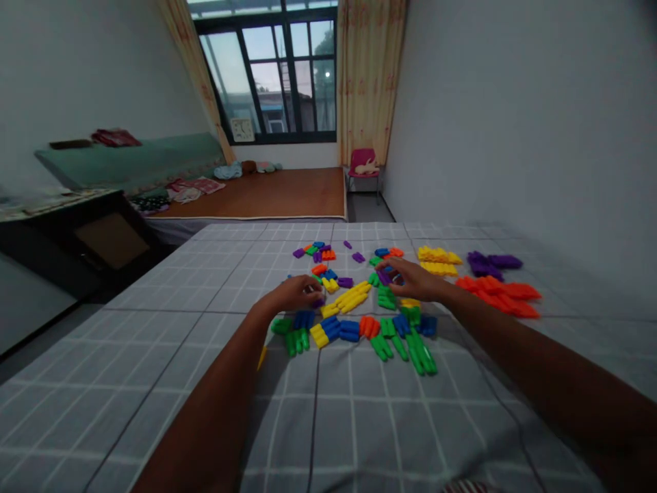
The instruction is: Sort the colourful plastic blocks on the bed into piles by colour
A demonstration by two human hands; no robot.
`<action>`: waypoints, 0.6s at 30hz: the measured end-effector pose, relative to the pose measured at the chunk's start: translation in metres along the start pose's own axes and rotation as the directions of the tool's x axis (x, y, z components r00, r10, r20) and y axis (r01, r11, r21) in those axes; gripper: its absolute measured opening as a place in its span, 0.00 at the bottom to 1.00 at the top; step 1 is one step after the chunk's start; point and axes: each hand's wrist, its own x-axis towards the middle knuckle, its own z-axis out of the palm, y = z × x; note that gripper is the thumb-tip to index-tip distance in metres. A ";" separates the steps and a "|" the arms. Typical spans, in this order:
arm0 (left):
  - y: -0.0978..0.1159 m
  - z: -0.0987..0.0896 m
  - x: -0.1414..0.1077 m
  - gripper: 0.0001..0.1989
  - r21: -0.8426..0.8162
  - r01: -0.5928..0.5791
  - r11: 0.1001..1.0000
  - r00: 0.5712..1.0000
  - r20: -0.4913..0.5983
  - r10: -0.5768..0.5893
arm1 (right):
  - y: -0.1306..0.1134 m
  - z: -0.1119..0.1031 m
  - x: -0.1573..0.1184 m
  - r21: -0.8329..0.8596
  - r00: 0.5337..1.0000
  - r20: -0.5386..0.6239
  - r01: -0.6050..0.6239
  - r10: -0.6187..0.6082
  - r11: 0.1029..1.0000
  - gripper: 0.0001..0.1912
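Note:
My left hand (pixel 296 293) is curled over the left part of a spread of plastic toy blocks, with a purple block (pixel 319 302) at its fingertips. My right hand (pixel 413 279) pinches another purple block (pixel 383 277) above the green blocks (pixel 386 297). Between both hands lies a slanting row of yellow blocks (pixel 353 296). Nearer to me, blue blocks (pixel 350 331), orange blocks (pixel 369 326) and long green blocks (pixel 421 352) lie in a loose line. Behind the hands are small mixed clusters, among them an orange block (pixel 328 255).
Sorted piles sit at the right: yellow (pixel 439 260), purple (pixel 487 263) and orange (pixel 500 294). A grey checked cloth (pixel 205 383) covers the surface. Beyond it stand a bed (pixel 287 192), a pink chair (pixel 363 161) and a dark cabinet (pixel 76 239). A wall runs along the right.

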 end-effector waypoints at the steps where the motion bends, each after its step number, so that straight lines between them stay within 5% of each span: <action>1: 0.003 0.001 0.000 0.17 0.009 0.011 1.000 0.999 0.036 -0.012 | 0.009 -0.013 -0.015 -0.010 0.999 -0.028 -0.032 0.032 0.999 0.24; 5: 0.002 0.005 0.004 0.20 -0.058 0.067 0.996 0.998 0.006 -0.067 | 0.053 -0.081 -0.073 -0.080 0.952 -0.180 -0.265 0.247 0.961 0.23; 10: -0.007 0.003 0.007 0.26 -0.067 0.081 0.994 0.997 0.022 -0.079 | 0.116 -0.163 -0.133 -0.244 0.760 -0.360 -0.637 0.542 0.731 0.19; 13: -0.006 0.003 0.006 0.23 -0.046 0.095 0.994 0.995 0.030 -0.094 | 0.144 -0.181 -0.152 -0.379 0.713 -0.307 -0.699 0.631 0.606 0.17; 18: 0.001 0.000 0.005 0.23 -0.034 0.095 0.995 0.994 0.052 -0.093 | 0.171 -0.179 -0.159 -0.496 0.745 -0.164 -0.629 0.647 0.599 0.17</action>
